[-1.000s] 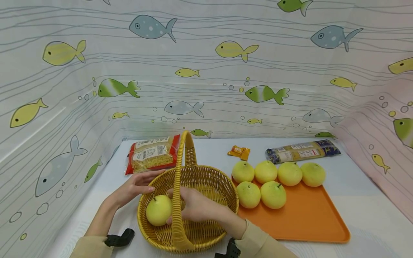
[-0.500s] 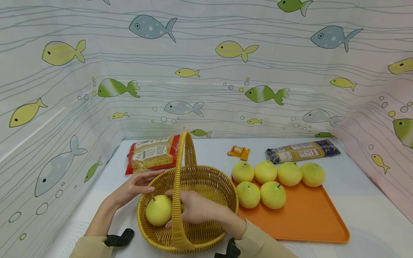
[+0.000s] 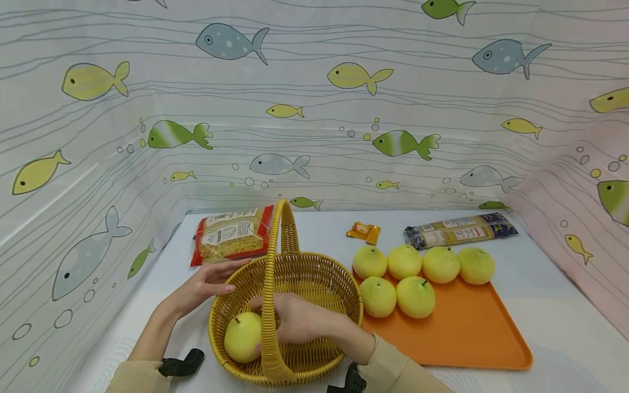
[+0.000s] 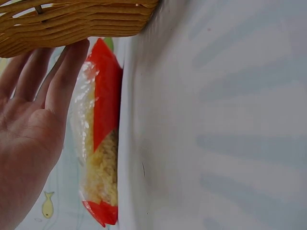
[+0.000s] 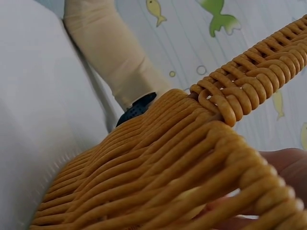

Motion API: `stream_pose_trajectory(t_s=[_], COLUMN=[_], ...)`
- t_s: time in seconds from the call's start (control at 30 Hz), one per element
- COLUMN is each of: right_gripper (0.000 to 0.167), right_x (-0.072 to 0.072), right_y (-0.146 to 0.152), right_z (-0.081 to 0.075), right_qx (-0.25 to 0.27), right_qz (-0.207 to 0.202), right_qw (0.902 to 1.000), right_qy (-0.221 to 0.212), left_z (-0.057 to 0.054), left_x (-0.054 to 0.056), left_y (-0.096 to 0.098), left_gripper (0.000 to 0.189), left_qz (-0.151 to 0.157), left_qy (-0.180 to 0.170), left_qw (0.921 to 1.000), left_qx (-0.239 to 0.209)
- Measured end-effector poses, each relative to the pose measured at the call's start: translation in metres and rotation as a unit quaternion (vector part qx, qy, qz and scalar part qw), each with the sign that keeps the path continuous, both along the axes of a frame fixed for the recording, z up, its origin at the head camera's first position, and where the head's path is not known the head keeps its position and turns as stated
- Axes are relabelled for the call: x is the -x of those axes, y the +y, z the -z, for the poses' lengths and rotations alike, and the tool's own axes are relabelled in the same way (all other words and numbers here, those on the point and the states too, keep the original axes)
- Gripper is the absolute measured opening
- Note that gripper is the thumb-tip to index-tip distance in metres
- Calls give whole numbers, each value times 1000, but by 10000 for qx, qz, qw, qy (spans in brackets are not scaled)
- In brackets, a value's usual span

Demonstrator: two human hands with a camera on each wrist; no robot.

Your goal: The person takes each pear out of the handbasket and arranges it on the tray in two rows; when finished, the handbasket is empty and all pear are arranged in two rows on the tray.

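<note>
A golden wicker basket (image 3: pixel 319 262) with a tall arched handle stands at the middle front. Low on its left side inside is a round yellow pear (image 3: pixel 242 338) with a short stem. My right hand (image 3: pixel 300 319) reaches in over the rim and under the handle, thumb and fingers around the pear's right side, partly hidden by the handle. Outside the left rim, my left hand (image 3: pixel 203 286) has its fingers extended along the basket. Its straight fingers (image 4: pixel 64 79) meet the wicker wall in the left wrist view. The right wrist view mostly shows basket weave (image 5: pixel 158 167) covering the hand.
An orange tray (image 3: pixel 462 333) on the right bears several more yellow pears (image 3: pixel 416 297). Behind the basket lies a red-edged pasta bag (image 3: pixel 231 237). Orange-wrapped sweets (image 3: pixel 363 232) and a long spaghetti packet (image 3: pixel 462 230) lie farther back. A fish-patterned sheet (image 3: pixel 334 174) encloses the table.
The pear has shifted toward the basket's near side, with my right hand's fingers moving along with it. My left hand and the basket have stayed in place.
</note>
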State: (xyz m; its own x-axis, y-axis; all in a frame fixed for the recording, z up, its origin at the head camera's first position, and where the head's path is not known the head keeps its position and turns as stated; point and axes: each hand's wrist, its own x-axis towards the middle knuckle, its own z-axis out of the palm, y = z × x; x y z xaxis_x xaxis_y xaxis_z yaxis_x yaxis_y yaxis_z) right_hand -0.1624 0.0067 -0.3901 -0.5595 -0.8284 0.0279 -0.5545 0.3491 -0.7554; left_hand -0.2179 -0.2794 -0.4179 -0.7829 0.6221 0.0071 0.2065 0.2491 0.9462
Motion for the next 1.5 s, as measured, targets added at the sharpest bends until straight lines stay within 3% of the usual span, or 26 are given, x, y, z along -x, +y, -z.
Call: stream_pose_trajectory(t_s=[0.17, 0.4, 0.57, 1.07, 1.3, 1.5], right_gripper=[62, 64, 63, 68, 63, 56], right_x=[0, 1, 0, -2, -2, -3], right_y=[1, 2, 4, 4, 4, 3], right_z=[0, 1, 2, 2, 1, 1], right_qx=[-24, -95, -158, -274, -328, -340], right_qz=[-29, -643, -777, -727, -742, -727], right_qw=[9999, 9977, 9965, 9967, 9964, 9962], right_qy=[-150, -172, -253, -222, 241, 349], left_z=[0, -1, -1, 0, -1, -2], left_x=[0, -1, -1, 0, -1, -2], left_y=[1, 1, 1, 1, 1, 2], left_gripper=[57, 57, 57, 57, 57, 57], left_qz=[-27, -67, -66, -64, -22, -24], left_qy=[4, 16, -6, -3, -21, -10], left_qw=[10000, 10000, 10000, 10000, 10000, 10000], left_qx=[23, 61, 43, 46, 0, -9])
